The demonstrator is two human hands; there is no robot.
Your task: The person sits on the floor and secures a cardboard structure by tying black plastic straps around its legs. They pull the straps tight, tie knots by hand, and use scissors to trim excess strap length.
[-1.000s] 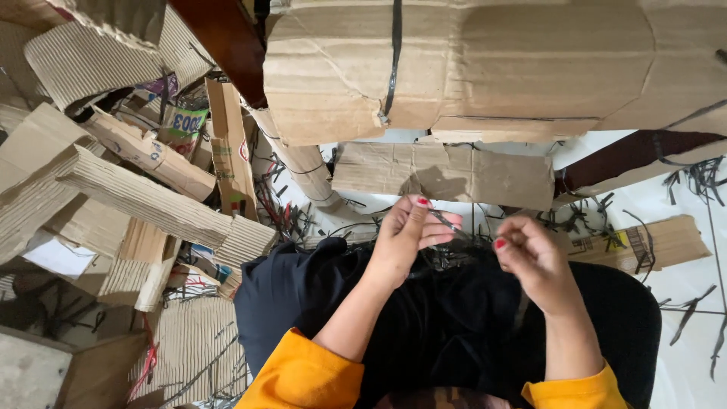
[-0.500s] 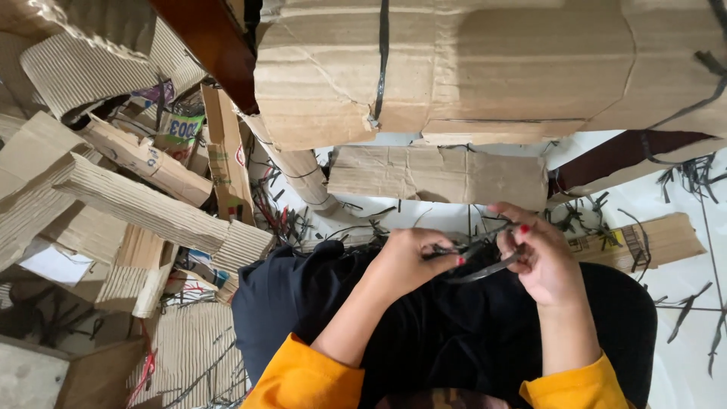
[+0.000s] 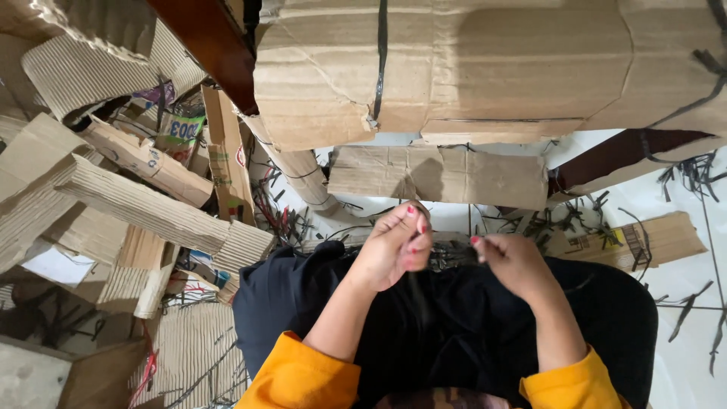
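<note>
– So, in the head view, what are the hands doing?

– Both sit at lower centre of the frame, over a black cloth (image 3: 318, 303) across the lap. The left hand (image 3: 394, 250) is curled with fingers bunched, pinching a thin dark strap (image 3: 419, 299) that hangs blurred below it. The right hand (image 3: 511, 261) is closed into a loose fist just beside it; whether it grips the same strap I cannot tell.

– And around them?

– Orange sleeves (image 3: 303, 379) at the bottom edge. A big strapped cardboard bundle (image 3: 492, 68) fills the upper right, with a flat cardboard sheet (image 3: 439, 174) below it, just above the hands. Loose corrugated cardboard pieces (image 3: 113, 197) pile up on the left. Dark strap offcuts (image 3: 689, 174) lie scattered on the white floor (image 3: 681, 265) at the right.
</note>
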